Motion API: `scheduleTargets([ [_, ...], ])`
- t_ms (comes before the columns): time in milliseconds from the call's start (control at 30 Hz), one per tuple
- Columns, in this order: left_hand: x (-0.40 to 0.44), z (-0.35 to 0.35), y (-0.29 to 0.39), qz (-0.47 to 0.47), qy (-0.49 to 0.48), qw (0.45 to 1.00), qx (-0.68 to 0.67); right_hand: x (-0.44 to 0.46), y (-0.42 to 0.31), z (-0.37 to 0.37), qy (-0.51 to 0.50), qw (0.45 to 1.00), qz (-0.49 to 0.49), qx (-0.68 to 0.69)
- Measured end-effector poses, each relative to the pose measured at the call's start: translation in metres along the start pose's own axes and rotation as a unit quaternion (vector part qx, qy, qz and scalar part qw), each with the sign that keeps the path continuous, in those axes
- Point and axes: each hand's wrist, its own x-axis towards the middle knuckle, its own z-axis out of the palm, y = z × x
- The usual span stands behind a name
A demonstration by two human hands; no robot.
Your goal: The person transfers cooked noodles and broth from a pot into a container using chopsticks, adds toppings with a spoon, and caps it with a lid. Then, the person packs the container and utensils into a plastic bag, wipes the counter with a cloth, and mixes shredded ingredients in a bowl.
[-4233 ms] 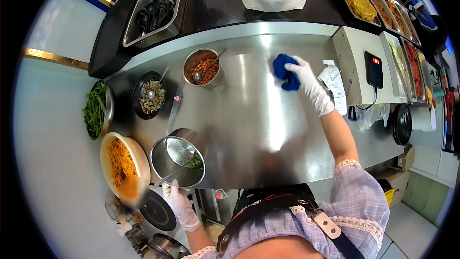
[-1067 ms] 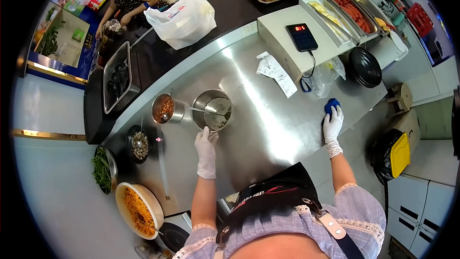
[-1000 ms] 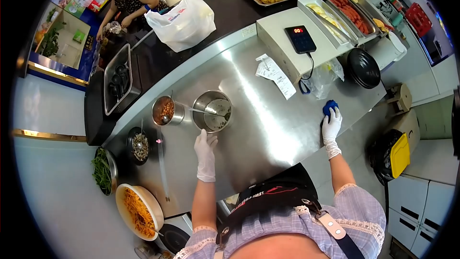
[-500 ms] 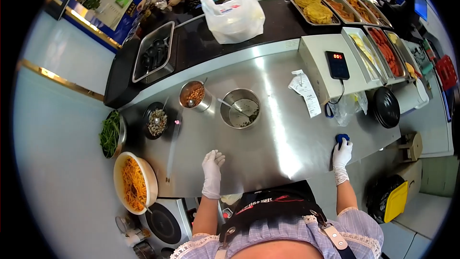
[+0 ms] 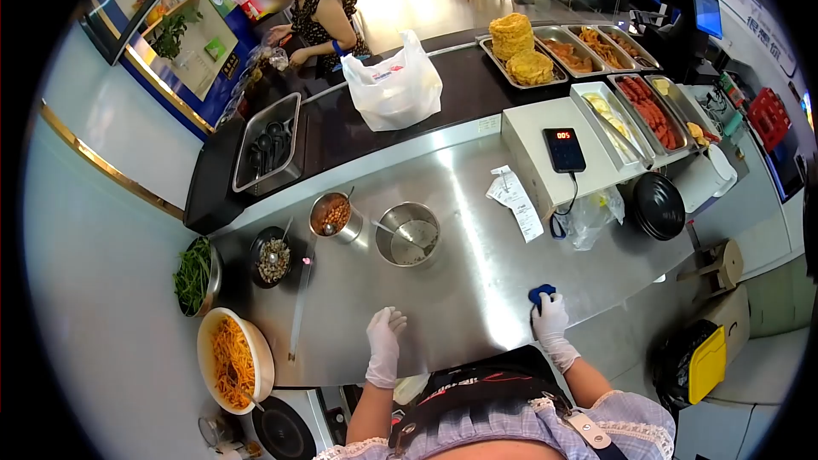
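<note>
My right hand (image 5: 551, 317), in a white glove, presses a bunched blue cloth (image 5: 541, 293) on the steel counter (image 5: 460, 290) near its front edge. My left hand (image 5: 386, 342), also gloved, hovers at the counter's front with fingers curled and close together; whether anything is inside cannot be seen. Beyond it stands a steel pot (image 5: 409, 234) with a spoon and some green bits inside. To the pot's left are a smaller steel pot of brown pieces (image 5: 334, 216) and a black bowl of pale chopped pieces (image 5: 272, 256).
A white bowl of orange shreds (image 5: 260, 358) and a bowl of greens (image 5: 194, 277) stand left. Receipts (image 5: 515, 206), a scale display (image 5: 565, 149) and black plates (image 5: 658, 206) are right. A plastic bag (image 5: 394, 85) and food trays line the back shelf. Another person (image 5: 322, 21) stands behind it.
The blue cloth and my right hand have moved left along the front edge. My left hand has left the steel pot, which moved from the front left to the counter's middle earlier. The view has shifted.
</note>
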Motion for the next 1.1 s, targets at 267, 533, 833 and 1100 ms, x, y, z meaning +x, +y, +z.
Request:
scheduleTargets([
  [267, -0.014, 0.029, 0.005, 0.015, -0.035, 0.999, 0.016, -0.002, -0.031, 0.016, -0.216, 0.858, 0.182, 0.428],
  [533, -0.03, 0.05, 0.011, 0.033, -0.077, 0.996, 0.025, 0.045, -0.074, -0.017, -0.482, 0.369, 0.051, 0.793],
  [833, -0.056, 0.084, 0.015, 0.051, -0.152, 0.984, 0.073, 0.074, -0.126, -0.074, -0.413, 0.514, -0.093, 0.746],
  [1100, -0.06, 0.099, 0.002, 0.066, -0.171, 0.978, 0.105, 0.074, -0.088, -0.051, -0.424, 0.315, 0.08, 0.845],
])
